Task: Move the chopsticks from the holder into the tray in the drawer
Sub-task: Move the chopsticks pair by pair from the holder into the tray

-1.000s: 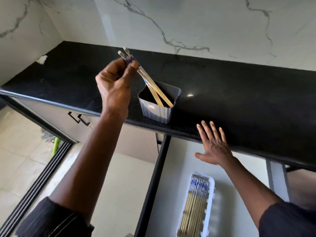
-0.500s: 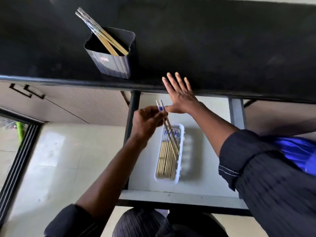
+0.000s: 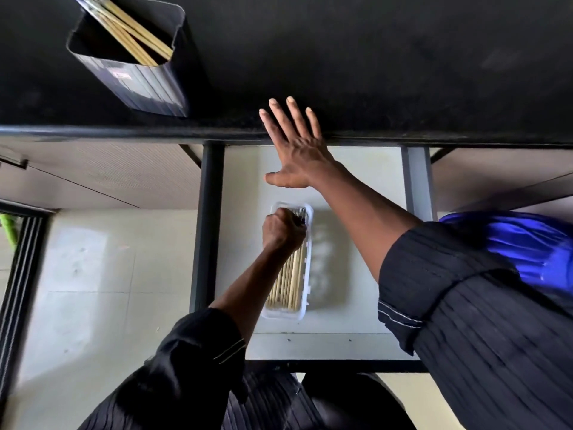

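Note:
A dark ribbed holder stands on the black countertop at the upper left, with a few wooden chopsticks leaning in it. Below, the open drawer holds a white tray filled with several chopsticks lying lengthwise. My left hand is down in the tray's far end, fingers closed on a pair of chopsticks whose dark tops show by my knuckles. My right hand is flat with fingers spread against the counter's front edge, holding nothing.
The black countertop overhangs the drawer's back. Dark drawer rails run along the left side and front. A closed cabinet front is at the left, pale floor tiles below it.
My left hand carried a pair of chopsticks from the holder down into the drawer and now rests them in the tray. My right hand stayed at the counter edge. The view tilted downward.

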